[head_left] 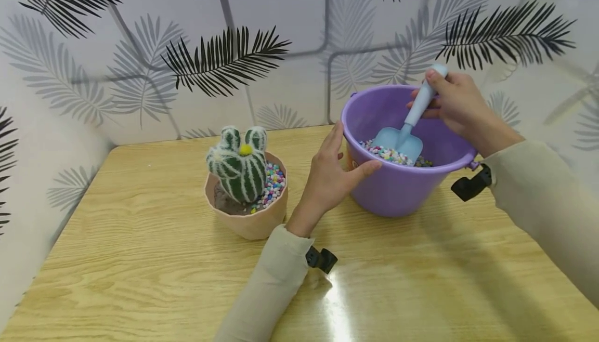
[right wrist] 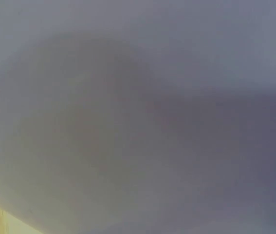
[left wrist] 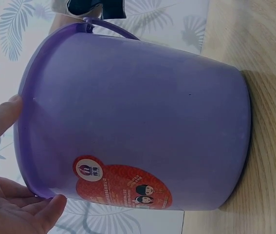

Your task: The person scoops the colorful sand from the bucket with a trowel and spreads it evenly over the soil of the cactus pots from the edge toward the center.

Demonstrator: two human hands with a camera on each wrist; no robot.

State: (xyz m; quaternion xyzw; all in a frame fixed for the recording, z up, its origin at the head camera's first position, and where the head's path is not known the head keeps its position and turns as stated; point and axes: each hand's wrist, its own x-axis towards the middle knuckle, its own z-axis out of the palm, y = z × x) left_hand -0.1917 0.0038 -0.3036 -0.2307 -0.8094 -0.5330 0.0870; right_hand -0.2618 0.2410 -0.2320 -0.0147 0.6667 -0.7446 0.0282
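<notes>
One blue shovel (head_left: 415, 113) slants into the purple bucket (head_left: 398, 194) on the table (head_left: 140, 248); your right hand (head_left: 460, 103) grips its handle, blade among coloured pebbles (head_left: 386, 152), while your left hand (head_left: 325, 178), fingers spread, touches the bucket's rim. The shovel looks light, stiff and smooth, so hold it mid-handle. The peach pot (head_left: 255, 225) holds soil (head_left: 226, 202), more pebbles (head_left: 275, 183) and a fuzzy-looking cactus (head_left: 241, 178).

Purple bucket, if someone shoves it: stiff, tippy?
The purple bucket looks like moulded plastic, so probably fairly stiff. It narrows toward the bottom, so a high push might tip it. The loose coloured pebbles inside would likely shift if it tilts.
</notes>
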